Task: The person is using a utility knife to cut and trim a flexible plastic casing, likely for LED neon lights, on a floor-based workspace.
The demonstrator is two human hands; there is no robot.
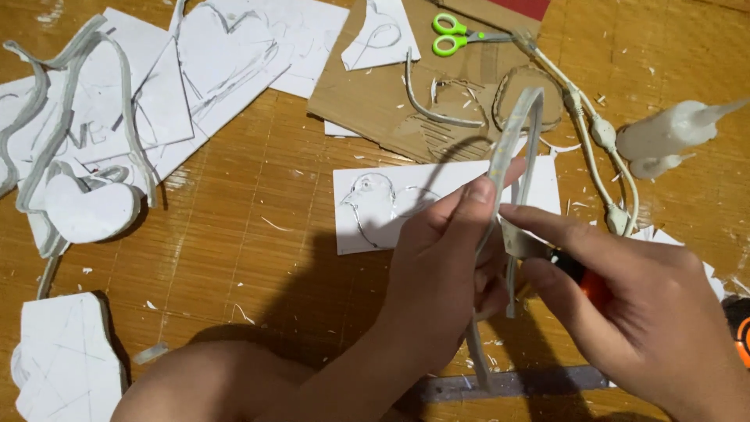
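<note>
My left hand [449,266] pinches a long grey-white bent strip [516,129] that arches up and folds back down in front of me. Against that strip my right hand [625,305] holds a cutter with an orange and black handle [587,283], its metal blade [517,241] touching the strip just right of my left thumb. Behind the hands lies a white sheet [391,207] with a bird-like outline raised on it.
Green-handled scissors [453,35] rest on brown cardboard [375,94] at the back. White glue bottles [672,133] and a white cable [594,133] lie to the right. White foam pieces and grey strips [86,156] cover the left. A metal ruler [516,383] lies near me.
</note>
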